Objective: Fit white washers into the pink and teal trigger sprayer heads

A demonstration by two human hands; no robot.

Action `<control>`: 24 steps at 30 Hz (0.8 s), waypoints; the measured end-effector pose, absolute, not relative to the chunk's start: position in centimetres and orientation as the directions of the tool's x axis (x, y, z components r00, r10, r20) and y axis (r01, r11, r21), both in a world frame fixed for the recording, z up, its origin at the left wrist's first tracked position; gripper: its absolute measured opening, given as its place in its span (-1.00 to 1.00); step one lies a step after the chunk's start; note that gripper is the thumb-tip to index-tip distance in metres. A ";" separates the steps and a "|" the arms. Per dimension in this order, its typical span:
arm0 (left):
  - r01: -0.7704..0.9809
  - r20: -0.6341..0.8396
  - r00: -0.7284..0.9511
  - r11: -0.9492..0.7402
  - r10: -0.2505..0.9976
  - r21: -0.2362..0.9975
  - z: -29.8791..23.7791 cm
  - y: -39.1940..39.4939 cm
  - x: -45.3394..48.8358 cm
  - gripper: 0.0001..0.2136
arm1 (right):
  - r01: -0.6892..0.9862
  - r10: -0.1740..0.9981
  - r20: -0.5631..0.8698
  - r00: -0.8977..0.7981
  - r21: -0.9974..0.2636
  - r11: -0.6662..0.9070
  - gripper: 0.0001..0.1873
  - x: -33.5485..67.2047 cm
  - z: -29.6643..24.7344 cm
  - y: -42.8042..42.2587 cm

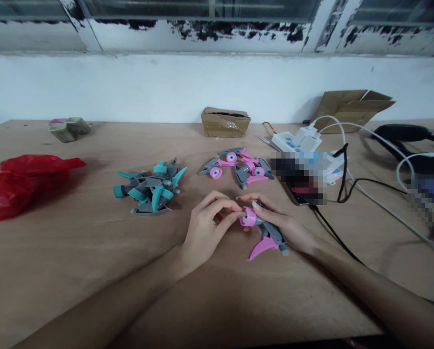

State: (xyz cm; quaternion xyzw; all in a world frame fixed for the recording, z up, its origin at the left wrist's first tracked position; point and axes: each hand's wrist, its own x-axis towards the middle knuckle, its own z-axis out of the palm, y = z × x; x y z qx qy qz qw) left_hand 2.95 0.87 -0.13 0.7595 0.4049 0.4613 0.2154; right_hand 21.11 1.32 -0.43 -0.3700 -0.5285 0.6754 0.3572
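My right hand (280, 220) is closed around a grey and pink plastic toy part (271, 230), with a pink curved fin pointing down toward the table. A pink ring (249, 217) at the toy part's left end faces my left hand (211, 223). Thumb and forefinger of that hand are pinched together at the ring's opening; whatever is between them is hidden. Just beyond my hands lies a group of similar pink and grey toy parts (244, 169), several with round eye discs. Left of them is a pile of teal and grey toy parts (153, 186).
A crumpled red plastic bag (27, 182) lies at the left. Small cardboard boxes (225, 123) stand near the wall. On the right are a phone (300, 186), a power strip (285, 141) with white chargers, and loose cables (380, 206) across the table.
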 end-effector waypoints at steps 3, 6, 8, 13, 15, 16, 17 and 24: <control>0.404 0.534 0.273 -0.599 0.800 0.691 -0.1 0.8 3.0 -0.95 | -0.084 0.861 -0.150 -0.486 -0.973 -0.216 -0.68 21.2 -0.1 1.4; 0.393 0.545 0.279 -0.612 0.791 0.687 -0.1 0.7 3.0 -0.95 | -0.079 0.855 -0.152 -0.495 -0.973 -0.218 -0.68 21.4 0.0 1.5; 0.384 0.551 0.281 -0.618 0.786 0.686 -0.1 0.6 3.1 -0.95 | -0.086 0.854 -0.148 -0.500 -0.972 -0.218 -0.69 21.5 0.0 1.6; 0.347 0.551 0.286 -0.620 0.784 0.703 -0.1 0.6 3.0 -0.95 | -0.068 0.851 -0.156 -0.502 -0.973 -0.218 -0.67 21.6 0.0 1.6; 0.320 0.533 0.308 -0.613 0.788 0.722 -0.1 0.6 3.0 -0.94 | -0.052 0.850 -0.165 -0.499 -0.974 -0.220 -0.67 21.6 0.0 1.6; 0.306 0.526 0.321 -0.612 0.787 0.729 -0.1 0.7 3.0 -0.93 | -0.049 0.851 -0.168 -0.498 -0.974 -0.221 -0.68 21.6 0.1 1.5; 0.295 0.524 0.333 -0.614 0.784 0.732 -0.1 0.7 3.0 -0.93 | -0.050 0.852 -0.168 -0.495 -0.974 -0.221 -0.69 21.6 0.1 1.5; 0.309 0.511 0.363 -0.618 0.779 0.722 -0.2 0.7 3.1 -0.95 | -0.073 0.864 -0.157 -0.478 -0.973 -0.218 -0.77 21.2 0.1 1.1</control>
